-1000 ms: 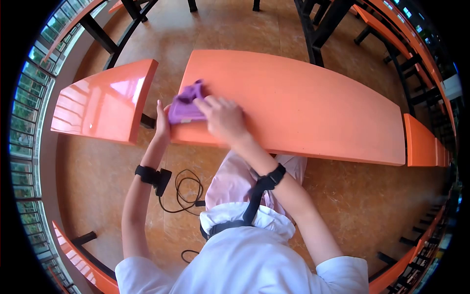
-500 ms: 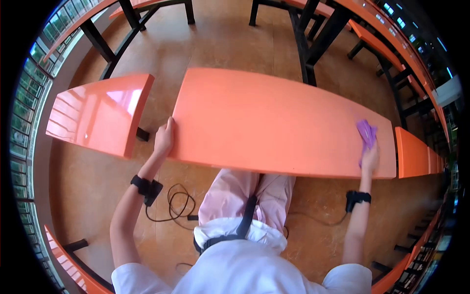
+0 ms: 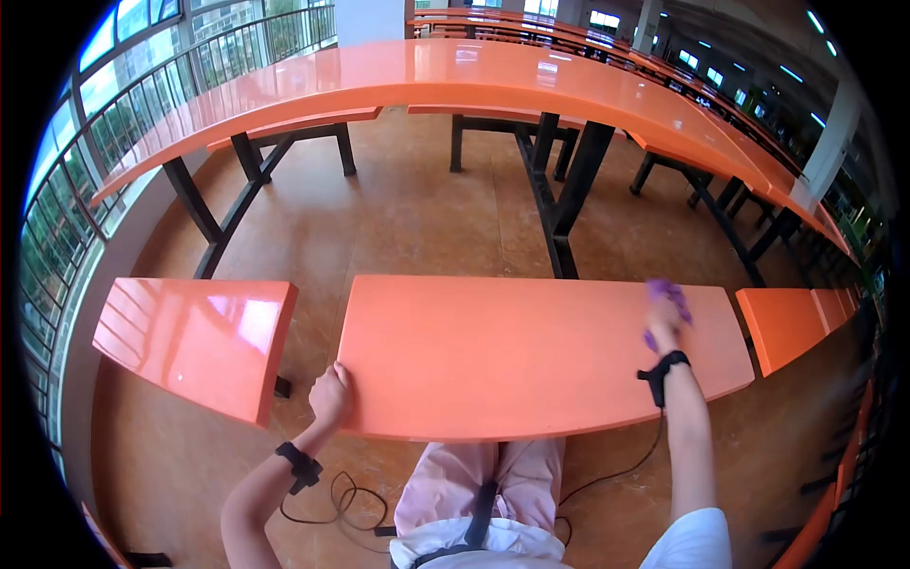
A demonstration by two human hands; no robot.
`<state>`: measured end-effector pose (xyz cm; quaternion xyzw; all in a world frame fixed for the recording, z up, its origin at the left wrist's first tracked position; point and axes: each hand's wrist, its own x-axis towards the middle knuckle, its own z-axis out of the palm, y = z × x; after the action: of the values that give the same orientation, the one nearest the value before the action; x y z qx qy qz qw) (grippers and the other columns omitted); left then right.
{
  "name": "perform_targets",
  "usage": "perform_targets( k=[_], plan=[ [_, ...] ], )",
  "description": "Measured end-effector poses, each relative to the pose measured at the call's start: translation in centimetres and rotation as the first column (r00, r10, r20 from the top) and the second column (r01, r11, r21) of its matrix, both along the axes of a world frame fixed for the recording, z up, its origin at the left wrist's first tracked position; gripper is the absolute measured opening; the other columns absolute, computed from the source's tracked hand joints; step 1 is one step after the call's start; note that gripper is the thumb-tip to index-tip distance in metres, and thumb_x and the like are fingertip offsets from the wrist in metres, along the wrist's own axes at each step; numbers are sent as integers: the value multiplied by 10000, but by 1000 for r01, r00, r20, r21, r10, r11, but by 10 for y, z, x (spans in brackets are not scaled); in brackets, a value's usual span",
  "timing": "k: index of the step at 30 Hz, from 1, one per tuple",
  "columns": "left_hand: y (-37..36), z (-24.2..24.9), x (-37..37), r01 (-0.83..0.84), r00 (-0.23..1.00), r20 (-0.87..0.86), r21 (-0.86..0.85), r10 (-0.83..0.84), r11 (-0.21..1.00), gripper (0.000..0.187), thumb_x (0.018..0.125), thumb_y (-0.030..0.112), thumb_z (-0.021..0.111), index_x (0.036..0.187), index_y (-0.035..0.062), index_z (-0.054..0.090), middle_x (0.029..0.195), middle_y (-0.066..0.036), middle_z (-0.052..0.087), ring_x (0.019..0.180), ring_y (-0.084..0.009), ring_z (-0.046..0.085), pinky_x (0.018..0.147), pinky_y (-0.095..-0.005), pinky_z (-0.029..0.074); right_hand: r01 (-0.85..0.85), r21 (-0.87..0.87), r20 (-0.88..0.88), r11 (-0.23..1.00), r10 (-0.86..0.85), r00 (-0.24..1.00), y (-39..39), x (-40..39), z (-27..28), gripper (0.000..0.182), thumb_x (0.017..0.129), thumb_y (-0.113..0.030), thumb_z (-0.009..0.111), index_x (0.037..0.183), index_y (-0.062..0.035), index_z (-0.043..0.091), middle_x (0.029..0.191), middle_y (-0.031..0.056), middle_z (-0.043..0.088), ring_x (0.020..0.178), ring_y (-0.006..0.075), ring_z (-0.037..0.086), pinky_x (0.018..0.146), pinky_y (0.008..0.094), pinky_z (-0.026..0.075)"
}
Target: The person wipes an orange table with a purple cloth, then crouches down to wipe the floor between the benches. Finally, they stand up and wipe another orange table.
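Observation:
An orange bench seat (image 3: 512, 356) lies across the view in front of my legs. At its left end, my left hand (image 3: 331, 394) is closed around the edge near the front corner. My right hand (image 3: 667, 327) is on the seat's top near the right end, pressing a purple cloth (image 3: 669, 293) against the surface. The cloth is bunched and partly hidden under the hand, which is slightly blurred. Each wrist wears a black strap with a small device, and a thin cable (image 3: 621, 472) runs from the right one.
A long orange table (image 3: 455, 71) on black metal legs (image 3: 581, 180) stands beyond the seat. Other bench seats (image 3: 199, 341) (image 3: 785, 327) flank it on the left and right. A railing with windows (image 3: 227, 47) lines the left side. Cable loops (image 3: 351, 498) lie on the brown floor.
The camera view has tilted up, bringing the table into sight. My right hand has moved the cloth toward the seat's far edge and slightly left. My left hand still grips the left end.

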<state>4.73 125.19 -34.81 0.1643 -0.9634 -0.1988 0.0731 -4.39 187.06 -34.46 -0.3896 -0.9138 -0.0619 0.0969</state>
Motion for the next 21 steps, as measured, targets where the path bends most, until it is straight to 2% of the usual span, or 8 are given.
perform_targets(
  k=[2,5,7,10,14,16,18,21],
  plan=[
    [-2,-4,-1,-3,1000,4,-5,3,1000,477,904,329,267,789,4,597,720,-238,598,701,-410,584,651,-488,455,-244,138,50,960,239,970,-105,-51,4,168,821,-70,442,922,-75,576,799,106,621,734,218,638,518,373,507],
    [1,2,2,3,999,-40,23,-2,1000,485,903,335,274,778,1,602,722,-237,598,706,-411,582,659,-486,453,-629,159,221,761,594,774,-278,-75,19,248,833,-119,438,1066,-108,524,1056,131,523,840,242,589,625,384,461],
    [1,3,3,4,998,-70,29,-2,1000,492,900,344,282,761,-2,603,721,-239,595,711,-408,581,662,-482,451,-755,286,-21,591,791,612,-373,-73,7,272,817,-123,450,1084,-89,489,980,132,536,795,264,592,616,407,465],
    [-3,0,2,-7,997,-79,82,13,997,501,894,358,293,749,-8,602,718,-247,589,712,-403,582,657,-473,450,-927,62,-56,370,929,367,-459,-47,22,352,802,-155,467,1154,-131,460,998,139,524,812,320,580,656,430,444],
    [-1,6,3,-18,998,-54,83,22,996,499,891,358,303,753,-17,603,719,-251,587,714,-401,582,659,-472,451,-999,45,6,-3,1000,-3,-449,-15,51,483,769,-97,510,1233,-189,416,1015,129,517,804,299,580,669,419,469],
    [-2,4,3,-17,998,-61,102,23,995,499,890,358,305,758,-19,604,723,-251,587,713,-401,582,661,-471,451,-998,60,-117,-30,992,-37,-415,-23,38,475,768,-68,491,1220,-206,441,1013,101,522,815,299,583,702,426,461],
    [-4,6,4,-4,998,-68,124,13,992,511,888,374,314,783,-29,609,744,-256,587,731,-408,578,664,-471,449,-989,148,-178,-3,984,-30,-362,-31,28,523,760,-38,481,1248,-219,427,1037,109,510,870,298,557,737,412,451],
    [-10,-5,1,13,998,-69,175,-1,984,522,887,383,319,793,-45,604,753,-263,585,747,-413,575,656,-473,441,-962,146,-163,229,965,205,-249,-15,36,490,767,-24,456,1228,-190,449,1022,120,500,856,313,535,727,406,437]
  ],
)
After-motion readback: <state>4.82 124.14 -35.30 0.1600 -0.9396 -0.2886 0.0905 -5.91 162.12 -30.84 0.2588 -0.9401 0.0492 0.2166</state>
